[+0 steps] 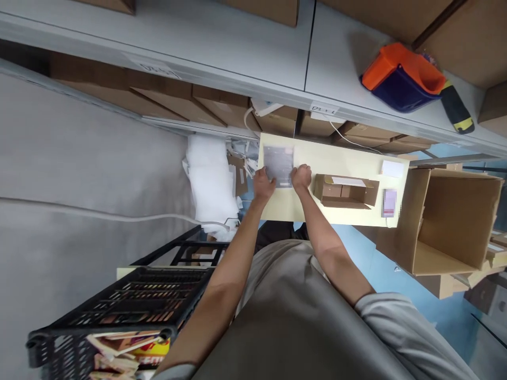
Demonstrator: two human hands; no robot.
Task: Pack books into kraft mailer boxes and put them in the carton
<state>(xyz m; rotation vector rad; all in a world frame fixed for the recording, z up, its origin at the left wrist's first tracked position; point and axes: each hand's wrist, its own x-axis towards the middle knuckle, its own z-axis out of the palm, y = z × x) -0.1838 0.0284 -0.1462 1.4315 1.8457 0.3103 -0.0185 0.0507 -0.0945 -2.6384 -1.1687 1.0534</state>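
Note:
A flat grey packet [278,161] with a shiny, plastic-looking face lies on the pale yellow tabletop [348,161], towards its left end. My left hand [263,184] is at the packet's lower left edge, fingers curled and thumb reaching onto its face. On the opposite edge, my right hand [301,177] is closed, with its fingertips tucked at the packet's side. Just right of that hand stands an open brown cardboard box [344,195] with a white label on its flap.
A phone-like device [390,203] and a white slip [392,169] lie at the table's right end. Beyond stands a big open carton [455,221]. White foam sheets [209,179] and a black crate [146,306] are on the left. A shelf holds an orange-and-blue tape dispenser [404,76].

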